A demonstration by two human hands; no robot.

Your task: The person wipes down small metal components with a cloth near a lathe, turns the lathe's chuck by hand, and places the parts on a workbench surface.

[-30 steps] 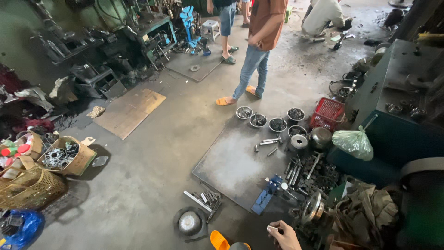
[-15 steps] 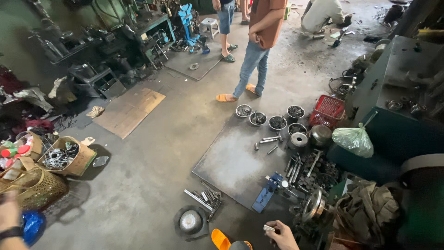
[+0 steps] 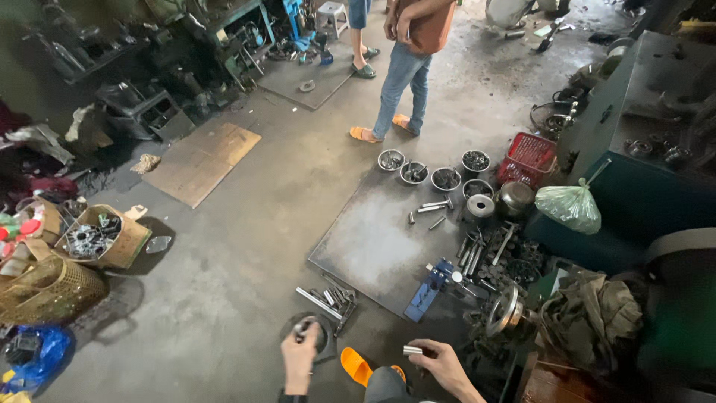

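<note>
At the bottom of the view my left hand [image 3: 300, 358] is closed around a small metal part, just above a round dark metal disc [image 3: 322, 337] on the floor. My right hand [image 3: 440, 361] pinches a short shiny metal cylinder [image 3: 412, 350] between its fingertips. An orange slipper [image 3: 356, 366] shows between the two hands. Several steel rods and bolts [image 3: 330, 300] lie on the floor just beyond my left hand. A blue clamp-like tool [image 3: 428, 289] rests on the edge of a flat steel plate [image 3: 373, 239].
A person in jeans and orange sandals [image 3: 401, 78] stands beyond the plate. Several metal bowls of parts [image 3: 432, 175], a red plastic basket [image 3: 528, 159] and a green plastic bag [image 3: 571, 207] sit at right. Cardboard box [image 3: 103, 236] and woven basket [image 3: 46, 289] at left.
My left hand has swung from the far left edge to the bottom centre and now holds a small part. My right hand stays low, holding its cylinder. The view has tilted slightly.
</note>
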